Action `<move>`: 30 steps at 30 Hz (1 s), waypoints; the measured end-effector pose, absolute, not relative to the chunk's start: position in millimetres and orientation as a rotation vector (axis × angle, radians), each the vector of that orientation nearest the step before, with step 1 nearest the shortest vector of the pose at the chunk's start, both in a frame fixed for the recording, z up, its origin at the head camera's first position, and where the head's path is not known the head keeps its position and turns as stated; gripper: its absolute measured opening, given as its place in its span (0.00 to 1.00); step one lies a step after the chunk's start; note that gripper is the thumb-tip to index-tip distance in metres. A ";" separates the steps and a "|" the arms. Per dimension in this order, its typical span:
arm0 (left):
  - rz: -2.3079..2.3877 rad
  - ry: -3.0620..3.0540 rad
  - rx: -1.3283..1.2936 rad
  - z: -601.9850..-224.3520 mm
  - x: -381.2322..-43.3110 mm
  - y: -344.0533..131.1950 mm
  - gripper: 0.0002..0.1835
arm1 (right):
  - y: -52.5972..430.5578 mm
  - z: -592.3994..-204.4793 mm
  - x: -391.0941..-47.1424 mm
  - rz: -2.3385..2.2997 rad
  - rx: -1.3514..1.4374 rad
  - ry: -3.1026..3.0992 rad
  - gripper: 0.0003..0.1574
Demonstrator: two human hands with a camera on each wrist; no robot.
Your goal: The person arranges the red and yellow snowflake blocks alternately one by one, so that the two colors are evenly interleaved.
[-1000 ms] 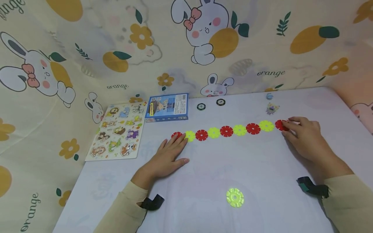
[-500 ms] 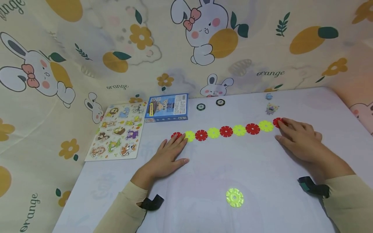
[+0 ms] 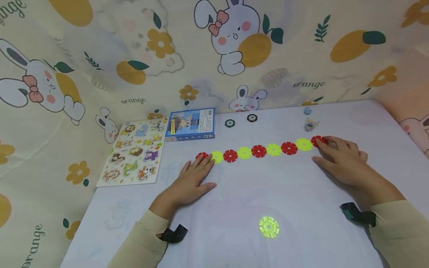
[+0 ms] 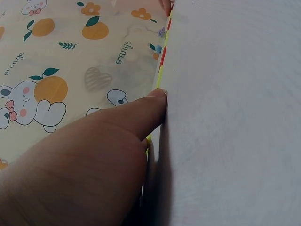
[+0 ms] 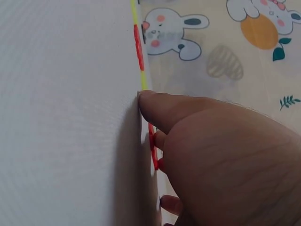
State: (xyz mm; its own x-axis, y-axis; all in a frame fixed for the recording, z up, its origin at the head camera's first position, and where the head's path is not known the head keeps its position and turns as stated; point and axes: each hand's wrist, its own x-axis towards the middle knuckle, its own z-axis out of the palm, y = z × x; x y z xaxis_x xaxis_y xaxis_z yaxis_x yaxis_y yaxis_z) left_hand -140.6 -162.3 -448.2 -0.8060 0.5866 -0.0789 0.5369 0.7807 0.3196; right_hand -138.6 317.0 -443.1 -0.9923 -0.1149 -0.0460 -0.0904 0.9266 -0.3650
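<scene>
A row of notched plastic discs, alternating red and yellow-green, runs across the white table. My left hand [image 3: 191, 184] lies flat at its left end, fingertips over the red end disc [image 3: 200, 155] and at the edge of the adjoining yellow-green disc [image 3: 217, 158]. At the other end, fingertips of my right hand [image 3: 345, 162] rest on the red disc [image 3: 316, 141], which meets a yellow-green disc [image 3: 304, 144]. The right thumb [image 5: 157, 106] is apart from that disc, low by the table. Nearer me lies a single yellow-green disc [image 3: 269, 227].
Back left are a board of animal pictures [image 3: 134, 152] and a blue box [image 3: 191, 124]. Two dark round chips, one here [image 3: 229, 123] and another [image 3: 252, 118], lie behind the row. A small figure [image 3: 311, 124] and a blue piece [image 3: 307, 111] sit back right.
My right hand has slid the red end disc leftward, closing the gap to the yellow-green disc beside it. The left hand has stayed in place.
</scene>
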 end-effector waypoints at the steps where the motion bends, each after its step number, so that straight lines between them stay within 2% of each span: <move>1: 0.421 2.796 0.890 -447.9 -140.6 -162.2 0.43 | 316.9 -442.9 -138.3 -0.571 -0.156 3.018 0.51; 20: 0.427 2.805 0.890 -450.2 -141.0 -162.4 0.43 | 315.3 -442.8 -135.6 -0.596 -0.116 3.018 0.57; 30: 0.425 2.807 0.887 -448.5 -138.9 -162.2 0.42 | 314.4 -439.8 -131.0 -0.597 -0.134 3.030 0.55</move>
State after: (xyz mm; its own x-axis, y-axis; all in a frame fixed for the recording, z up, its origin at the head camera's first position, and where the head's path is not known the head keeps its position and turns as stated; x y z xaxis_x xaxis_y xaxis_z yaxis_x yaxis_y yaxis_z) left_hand -138.9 -162.2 -448.5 -0.8095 0.5826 -0.0724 0.5351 0.7830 0.3172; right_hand -131.0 314.4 -439.8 -0.9950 -0.0948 -0.0324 -0.0755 0.9216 -0.3806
